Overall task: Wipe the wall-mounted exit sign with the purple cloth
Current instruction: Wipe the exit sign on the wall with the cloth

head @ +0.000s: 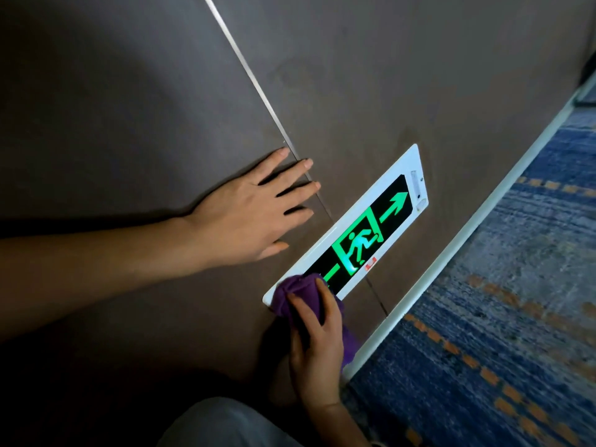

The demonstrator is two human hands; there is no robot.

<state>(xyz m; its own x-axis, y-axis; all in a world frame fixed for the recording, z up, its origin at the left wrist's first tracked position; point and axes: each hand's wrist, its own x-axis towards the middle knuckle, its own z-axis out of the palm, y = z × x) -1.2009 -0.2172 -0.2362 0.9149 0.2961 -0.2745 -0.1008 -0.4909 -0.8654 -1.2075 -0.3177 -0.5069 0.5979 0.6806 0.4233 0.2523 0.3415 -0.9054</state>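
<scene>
The exit sign (371,227) is a white-framed plate low on the brown wall, with a black panel, a glowing green running figure and green arrows. A bunched purple cloth (292,293) covers the sign's left end, and part of it hangs below my fingers. My right hand (317,346) grips the cloth and presses it against the sign. My left hand (254,209) lies flat on the wall just left of the sign, fingers spread, holding nothing.
A thin metal seam (258,85) runs down the wall (354,75) past my left fingertips. A white skirting strip (451,246) borders a blue carpet (516,301) with orange dashes. My light-coloured trouser knee (225,424) is at the bottom.
</scene>
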